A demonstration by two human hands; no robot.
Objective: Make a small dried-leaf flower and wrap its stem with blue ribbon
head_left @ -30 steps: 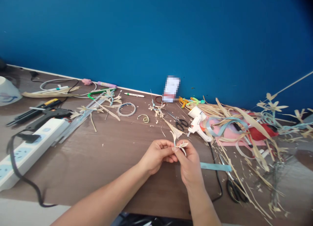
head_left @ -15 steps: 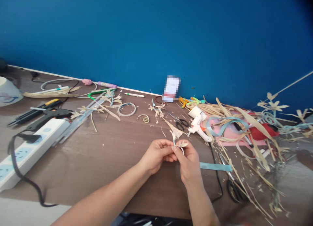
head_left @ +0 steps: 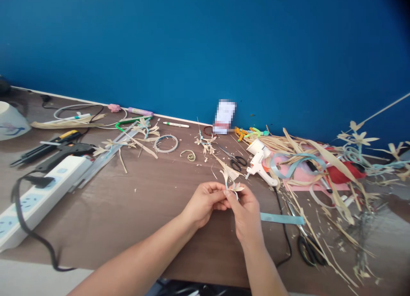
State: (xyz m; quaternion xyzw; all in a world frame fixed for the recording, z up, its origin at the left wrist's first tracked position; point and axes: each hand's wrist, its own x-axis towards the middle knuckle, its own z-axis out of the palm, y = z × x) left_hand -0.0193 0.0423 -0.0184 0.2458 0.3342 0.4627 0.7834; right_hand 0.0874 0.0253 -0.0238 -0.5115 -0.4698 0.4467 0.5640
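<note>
Just above the table's front half, my left hand (head_left: 208, 202) and my right hand (head_left: 246, 210) meet, fingertips pinched together. Between them is a small husk flower (head_left: 236, 187) with pale petals on a stem wrapped in light blue tape. A second pale bloom (head_left: 228, 172) rises from the same stem above my fingers. Most of the stem is hidden by the fingers. A flat light blue ribbon (head_left: 282, 218) sticks out to the right from behind my right hand.
Right of my hands lie a white glue gun (head_left: 260, 168), black-handled scissors (head_left: 310, 250) and a heap of dried husk strips (head_left: 297, 146). Smaller scissors (head_left: 237, 162) lie further back. A white power strip (head_left: 41, 197) and a black glue gun (head_left: 64, 155) are at left.
The flower turns slightly between my fingers, and its upper bloom leans a little to the left. My right hand shifts slightly left. Everything else stays put.
</note>
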